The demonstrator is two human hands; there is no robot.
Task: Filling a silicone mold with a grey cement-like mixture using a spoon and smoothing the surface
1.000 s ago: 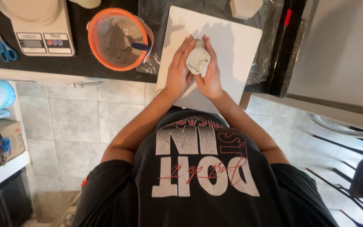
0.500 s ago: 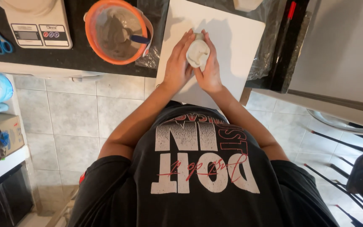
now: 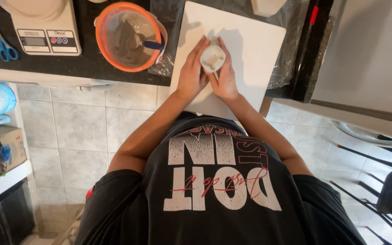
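While both hands cup one small piece, the items stand thus:
Left hand point(image 3: 190, 75): fingers curled round the white mould point(image 3: 213, 58), touching its left side.
Right hand point(image 3: 226, 77): fingers curled likewise, closed on its right side.
Mould position: held just above the white board point(image 3: 259, 45), open face up, pale fill inside.
Nearby: orange bowl point(image 3: 130, 36) of grey mix with spoon, scale point(image 3: 46, 31), blue scissors point(image 3: 3, 45).
Risk: probably a tilt or hard squeeze would spill the fill or deform the soft mould.
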